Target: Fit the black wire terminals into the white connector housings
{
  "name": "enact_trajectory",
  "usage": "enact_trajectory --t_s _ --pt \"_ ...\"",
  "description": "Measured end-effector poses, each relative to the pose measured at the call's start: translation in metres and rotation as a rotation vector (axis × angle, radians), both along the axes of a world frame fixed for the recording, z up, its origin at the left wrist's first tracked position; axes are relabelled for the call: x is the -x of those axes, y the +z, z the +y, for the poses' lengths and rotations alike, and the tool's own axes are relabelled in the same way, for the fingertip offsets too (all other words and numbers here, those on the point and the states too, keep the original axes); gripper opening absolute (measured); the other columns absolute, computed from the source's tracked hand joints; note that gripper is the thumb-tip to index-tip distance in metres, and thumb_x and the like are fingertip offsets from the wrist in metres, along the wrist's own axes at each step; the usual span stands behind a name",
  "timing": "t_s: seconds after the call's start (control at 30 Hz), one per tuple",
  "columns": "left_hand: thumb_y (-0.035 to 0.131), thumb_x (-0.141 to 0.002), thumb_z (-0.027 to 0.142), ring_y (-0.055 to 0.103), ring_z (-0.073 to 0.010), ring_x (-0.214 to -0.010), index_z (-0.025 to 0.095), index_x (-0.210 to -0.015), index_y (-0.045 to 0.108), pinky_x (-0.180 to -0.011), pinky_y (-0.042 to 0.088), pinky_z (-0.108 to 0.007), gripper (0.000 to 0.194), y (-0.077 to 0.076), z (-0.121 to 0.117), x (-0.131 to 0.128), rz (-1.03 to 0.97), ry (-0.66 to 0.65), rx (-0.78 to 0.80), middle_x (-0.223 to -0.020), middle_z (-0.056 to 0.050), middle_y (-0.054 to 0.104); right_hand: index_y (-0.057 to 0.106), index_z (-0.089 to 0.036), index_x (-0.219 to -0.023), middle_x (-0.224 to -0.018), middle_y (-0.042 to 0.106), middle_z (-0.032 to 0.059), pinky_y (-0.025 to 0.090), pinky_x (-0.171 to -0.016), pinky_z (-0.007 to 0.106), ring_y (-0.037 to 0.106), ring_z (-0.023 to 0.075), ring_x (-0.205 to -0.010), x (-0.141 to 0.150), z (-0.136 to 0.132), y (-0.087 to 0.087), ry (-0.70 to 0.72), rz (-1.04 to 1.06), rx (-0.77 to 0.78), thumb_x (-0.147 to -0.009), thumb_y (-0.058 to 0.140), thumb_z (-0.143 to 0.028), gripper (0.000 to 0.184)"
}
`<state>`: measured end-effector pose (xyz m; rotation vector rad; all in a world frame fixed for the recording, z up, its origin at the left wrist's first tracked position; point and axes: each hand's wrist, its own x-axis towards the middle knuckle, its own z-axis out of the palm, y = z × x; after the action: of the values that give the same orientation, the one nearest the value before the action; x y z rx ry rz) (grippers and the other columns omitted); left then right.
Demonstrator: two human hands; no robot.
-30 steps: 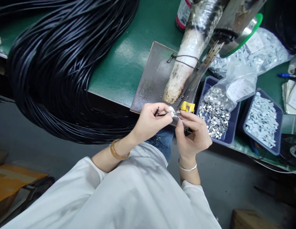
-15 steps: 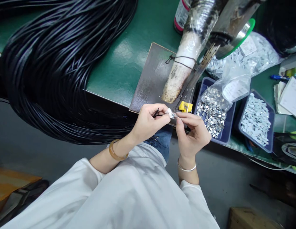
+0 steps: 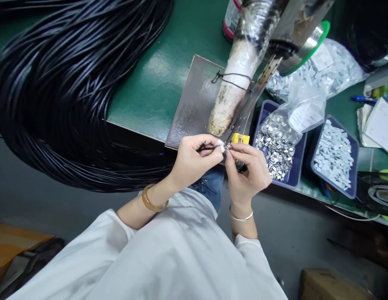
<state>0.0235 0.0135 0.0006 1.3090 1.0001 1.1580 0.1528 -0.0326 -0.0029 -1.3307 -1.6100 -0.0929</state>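
My left hand (image 3: 194, 160) is closed in a pinch on a thin black cable (image 3: 210, 148), whose short dark end pokes out behind the fingers. Something white, perhaps tape, wraps the tip of its index finger. Touching it from the right, my right hand (image 3: 248, 171) pinches thin, light wire ends at the cable's tip; their exact form is too small to make out. Both hands meet in front of the bench edge, just below a yellow piece (image 3: 240, 138). A big bundle of black cables (image 3: 56, 96) hangs over the bench edge on the left.
Above the hands, a plastic-wrapped hose (image 3: 229, 98) slants over a grey board (image 3: 194, 100). To the right stand a blue bin (image 3: 299, 164) of small metal pieces and another bin (image 3: 352, 183) of pale pieces. Plastic bags (image 3: 334, 66) lie behind them on the green bench (image 3: 150, 83).
My right hand has shifted slightly left, closer to my left fingertips, and the thin wire ends now sit at a different angle. The whole view has moved a little.
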Motion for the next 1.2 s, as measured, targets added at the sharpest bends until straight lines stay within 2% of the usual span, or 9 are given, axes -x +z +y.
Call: enact_trajectory --t_s 0.2,0.5,0.67,0.83,0.93,1.03,1.2 --pt "0.066 -0.073 0.017 0.042 -0.0048 -0.050 0.011 -0.070 0.072 -0.046 0.034 -0.016 0.008 -0.002 0.000 0.000 -0.032 0.007 -0.017 -0.059 0.001 0.060 0.069 -0.022 -0.092 -0.099 0.076 0.0019 0.062 -0.082 0.031 0.073 0.0146 -0.090 0.002 -0.002 -0.001 0.009 0.012 -0.014 -0.080 0.074 -0.005 0.021" --pt "0.064 -0.074 0.017 0.037 -0.0051 -0.050 0.013 -0.066 0.066 -0.047 0.029 -0.018 0.009 -0.002 -0.003 0.004 -0.016 -0.068 0.067 -0.052 0.004 0.046 0.066 -0.022 -0.098 -0.100 0.078 0.0025 0.063 -0.079 0.028 0.076 0.0147 -0.089 0.000 -0.009 -0.009 0.009 -0.023 -0.061 -0.083 0.071 -0.007 0.022" --pt "0.065 -0.074 0.016 0.036 -0.0045 -0.051 0.012 -0.065 0.063 -0.047 0.028 -0.018 0.010 0.003 -0.007 0.009 -0.056 -0.161 0.101 -0.054 0.005 0.046 0.066 -0.022 -0.097 -0.093 0.077 0.0008 0.063 -0.073 0.026 0.076 0.0139 -0.086 -0.001 -0.013 -0.001 0.069 0.185 0.127 -0.084 0.068 -0.006 0.020" --pt "0.066 -0.079 0.017 0.041 -0.0049 -0.051 0.012 -0.072 0.067 -0.048 0.032 -0.019 0.009 0.003 -0.008 0.013 -0.080 -0.182 0.078 -0.056 0.004 0.052 0.067 -0.020 -0.096 -0.095 0.079 0.0027 0.063 -0.078 0.025 0.077 0.0143 -0.085 0.000 -0.018 0.002 0.095 -0.007 0.002 -0.080 0.072 -0.002 0.025" --pt "0.065 -0.082 0.020 0.043 -0.0052 -0.051 0.012 -0.074 0.067 -0.049 0.033 -0.018 0.012 0.001 -0.007 0.014 -0.126 -0.171 0.085 -0.057 0.004 0.053 0.068 -0.019 -0.096 -0.094 0.079 0.0034 0.062 -0.080 0.025 0.076 0.0139 -0.086 0.000 -0.018 -0.001 0.038 -0.068 -0.046 -0.079 0.072 -0.001 0.025" --pt "0.066 -0.082 0.022 0.043 -0.0056 -0.053 0.011 -0.075 0.069 -0.051 0.034 -0.019 0.014 -0.001 -0.007 0.014 -0.109 -0.174 0.094 -0.059 0.002 0.056 0.068 -0.019 -0.095 -0.101 0.078 0.0047 0.062 -0.087 0.030 0.075 0.0155 -0.096 0.000 -0.014 -0.003 -0.019 -0.044 -0.027 -0.081 0.071 -0.003 0.022" --pt "0.066 -0.082 0.021 0.046 -0.0069 -0.054 0.012 -0.073 0.070 -0.052 0.037 -0.020 0.013 -0.004 -0.006 0.011 -0.045 -0.101 0.055 -0.059 0.001 0.058 0.068 -0.020 -0.098 -0.100 0.078 0.0033 0.062 -0.085 0.028 0.075 0.0138 -0.092 0.000 -0.009 -0.005 0.001 -0.079 -0.007 -0.081 0.072 -0.005 0.022"
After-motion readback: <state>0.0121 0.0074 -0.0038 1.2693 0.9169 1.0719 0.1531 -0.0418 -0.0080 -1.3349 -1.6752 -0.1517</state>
